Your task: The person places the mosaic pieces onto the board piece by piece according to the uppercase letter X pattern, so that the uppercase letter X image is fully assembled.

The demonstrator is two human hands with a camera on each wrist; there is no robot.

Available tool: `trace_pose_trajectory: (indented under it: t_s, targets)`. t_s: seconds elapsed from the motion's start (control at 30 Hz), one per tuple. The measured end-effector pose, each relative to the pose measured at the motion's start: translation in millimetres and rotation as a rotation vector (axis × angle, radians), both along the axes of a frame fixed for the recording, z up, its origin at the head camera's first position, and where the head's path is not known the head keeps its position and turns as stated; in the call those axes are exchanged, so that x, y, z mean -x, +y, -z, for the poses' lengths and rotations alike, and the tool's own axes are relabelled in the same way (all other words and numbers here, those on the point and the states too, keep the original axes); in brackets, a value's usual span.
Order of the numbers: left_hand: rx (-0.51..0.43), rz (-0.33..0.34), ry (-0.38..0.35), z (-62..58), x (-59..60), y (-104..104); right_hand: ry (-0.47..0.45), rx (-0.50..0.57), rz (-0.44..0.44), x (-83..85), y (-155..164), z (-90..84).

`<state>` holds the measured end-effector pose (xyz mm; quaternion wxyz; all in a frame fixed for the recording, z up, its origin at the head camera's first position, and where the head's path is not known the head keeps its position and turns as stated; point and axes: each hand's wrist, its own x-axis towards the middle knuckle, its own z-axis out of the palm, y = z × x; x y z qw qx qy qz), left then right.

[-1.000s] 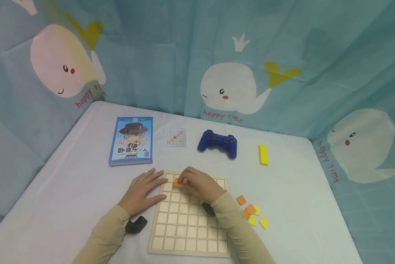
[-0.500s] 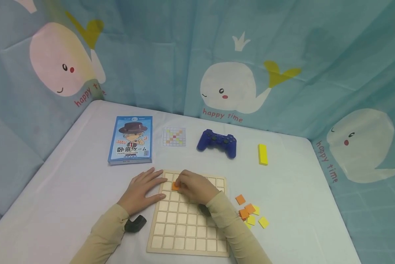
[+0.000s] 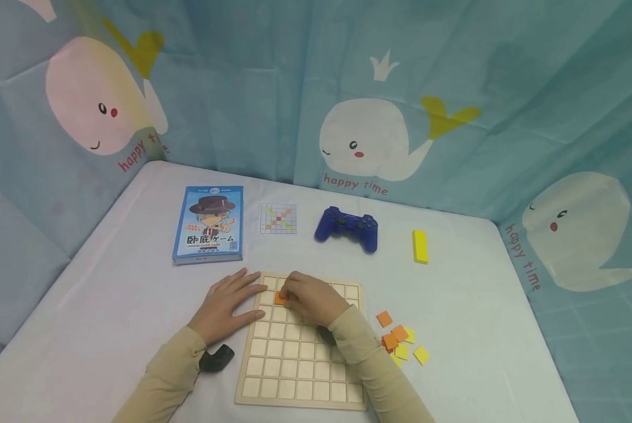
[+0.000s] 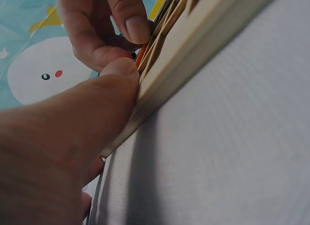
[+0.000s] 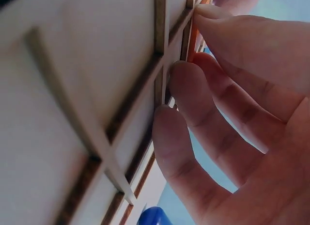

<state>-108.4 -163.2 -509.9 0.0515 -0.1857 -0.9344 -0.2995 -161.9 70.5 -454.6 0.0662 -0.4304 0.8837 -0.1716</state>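
Observation:
A wooden grid board [image 3: 289, 369] with square recesses lies flat in front of me. Near its upper left corner, my right hand [image 3: 316, 299] has thumb and fingertips on an orange square tile [image 3: 281, 298], which sits at a cell in the second row. In the right wrist view the thumb and index finger touch the tile [image 5: 193, 38] from either side, while other fingertips rest on the grid. My left hand [image 3: 227, 310] lies with spread fingers against the board's left edge, its thumb [image 4: 109, 91] at the rim in the left wrist view.
Several loose orange and yellow tiles [image 3: 422, 355] lie right of the board. Behind it are a blue boxed game [image 3: 210, 226], a small card with a coloured grid pattern [image 3: 278, 219], a blue game controller [image 3: 346, 228] and a yellow block [image 3: 420, 247]. A curtain hangs behind.
The right hand has moved the orange tile slightly down and left onto a cell, then stayed there over the last half second. The left hand has kept its place.

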Motion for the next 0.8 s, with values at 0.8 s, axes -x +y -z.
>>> trace_pose_trajectory:
  t_s: [0.8]
  targets:
    - [0.003,-0.007,0.002,0.3,-0.3,0.9,0.128,0.137,0.337,-40.6,143.8,-21.8]
